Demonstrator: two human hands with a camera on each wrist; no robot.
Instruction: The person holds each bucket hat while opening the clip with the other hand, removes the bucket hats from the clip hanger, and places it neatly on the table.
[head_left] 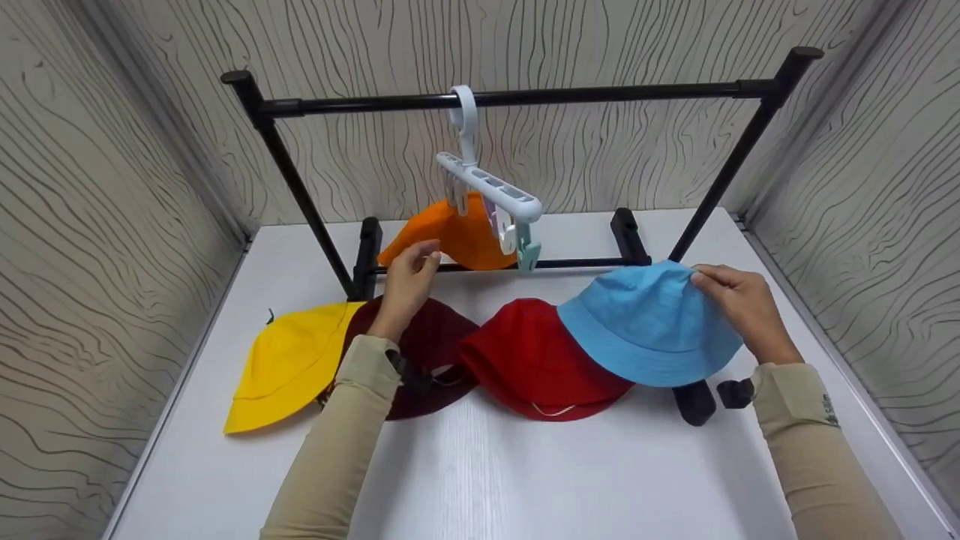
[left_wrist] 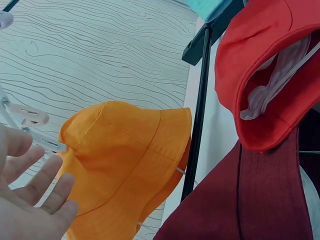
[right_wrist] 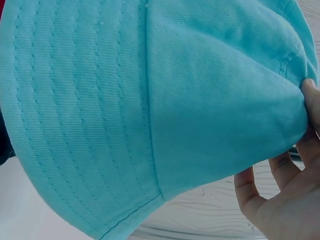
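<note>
Right hand (head_left: 741, 304): pinching blue hat (head_left: 649, 326) by the crown.
Blue hat: rightmost, overlapping red hat (head_left: 536, 352) in head view.
Left hand (head_left: 409, 289): released, fingers loosely spread, near orange hat (head_left: 427, 226).
Orange hat: far side, clipped to pale hanger (head_left: 495, 186) on black rack (head_left: 615, 95).
White table (head_left: 480, 480): yellow hat (head_left: 289, 367) left, maroon hat (head_left: 435, 330) next, then red hat.

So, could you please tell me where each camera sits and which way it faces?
Head: head-worn, facing forward and down at the black rack; left hand, right hand, sleeves show.
Left wrist: worn there, facing the orange hat; left hand partly shows.
Right wrist: worn there, facing the blue hat; right hand partly shows.
Head and left wrist share the orange hat and red hat.
</note>
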